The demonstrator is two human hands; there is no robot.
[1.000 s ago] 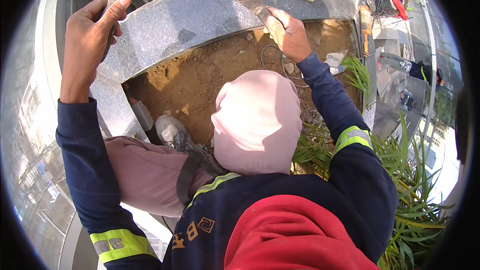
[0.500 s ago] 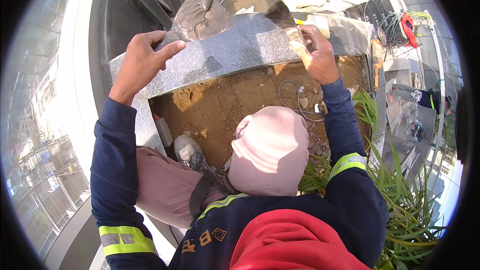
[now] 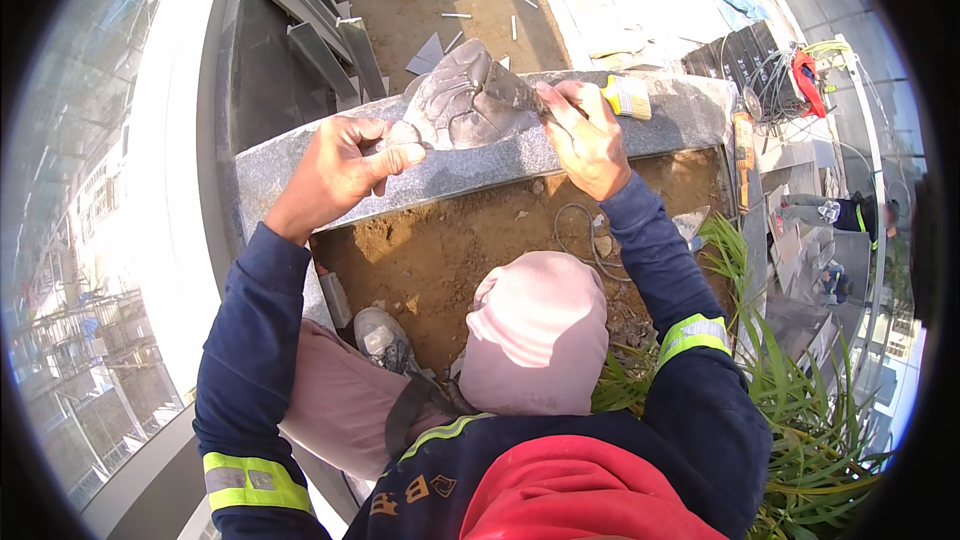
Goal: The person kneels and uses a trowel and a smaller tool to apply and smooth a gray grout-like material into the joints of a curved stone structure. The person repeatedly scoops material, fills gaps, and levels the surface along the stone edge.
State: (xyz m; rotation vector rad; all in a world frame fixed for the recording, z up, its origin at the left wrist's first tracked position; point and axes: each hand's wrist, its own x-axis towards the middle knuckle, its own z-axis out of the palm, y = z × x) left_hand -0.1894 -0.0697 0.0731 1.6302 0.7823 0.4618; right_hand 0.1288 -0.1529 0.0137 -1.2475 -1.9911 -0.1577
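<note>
Over the far edge of the stone ledge (image 3: 680, 122), your left hand (image 3: 340, 172) presents the trowel (image 3: 404, 134), its fingers closed on the handle. Your right hand (image 3: 590, 145) has its fingers wrapped around the scraper (image 3: 514, 91), angled against the grey paste (image 3: 455, 108); these opposed grips probably steady the load. The brush (image 3: 628, 97) lies toward the ledge's right end, apparently within reach. Trowel contact with the stone cannot be confirmed.

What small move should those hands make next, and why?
Perhaps the right hand should draw its scraper lightly across the grey paste: the scraper appears to meet that paste, which lies heaped on the tool in the left hand.
</note>
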